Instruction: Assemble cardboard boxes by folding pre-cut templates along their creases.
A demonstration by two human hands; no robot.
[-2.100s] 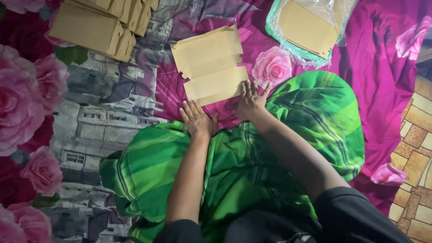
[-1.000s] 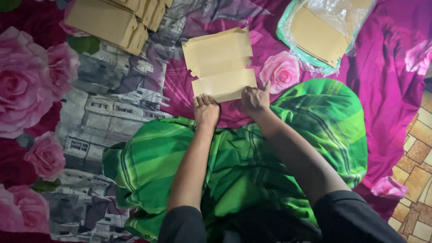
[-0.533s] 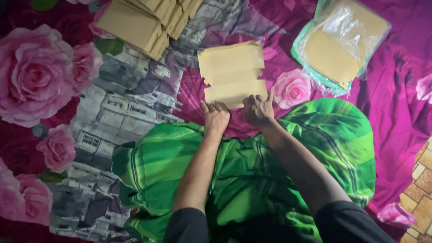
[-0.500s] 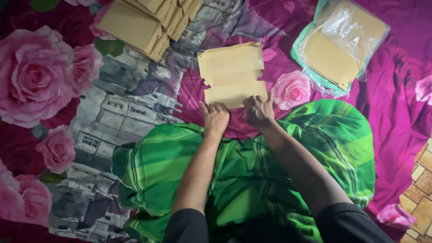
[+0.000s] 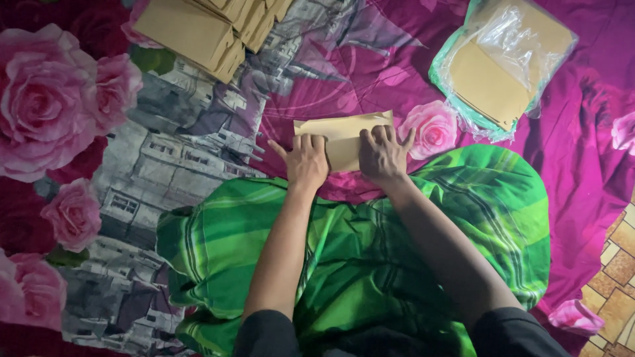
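A folded sheet of tan brown paper (image 5: 344, 129) lies flat on the flowered cloth just beyond my knees. My left hand (image 5: 305, 160) presses down on its left part, fingers together and flat. My right hand (image 5: 383, 155) presses on its right part, fingers slightly spread over the fold. Both hands rest on top of the paper rather than gripping it. Green striped fabric (image 5: 370, 264) covers my lap beneath my forearms.
A stack of finished brown paper envelopes (image 5: 208, 30) lies at the top left. A clear plastic bag of brown paper sheets (image 5: 499, 69) lies at the top right. The flowered cloth (image 5: 86, 165) covers the floor; patterned tiles (image 5: 618, 264) show at the right edge.
The paper, earlier unfolded and taller, is now folded down into a shorter strip. Both hands have moved forward onto it and press it flat.
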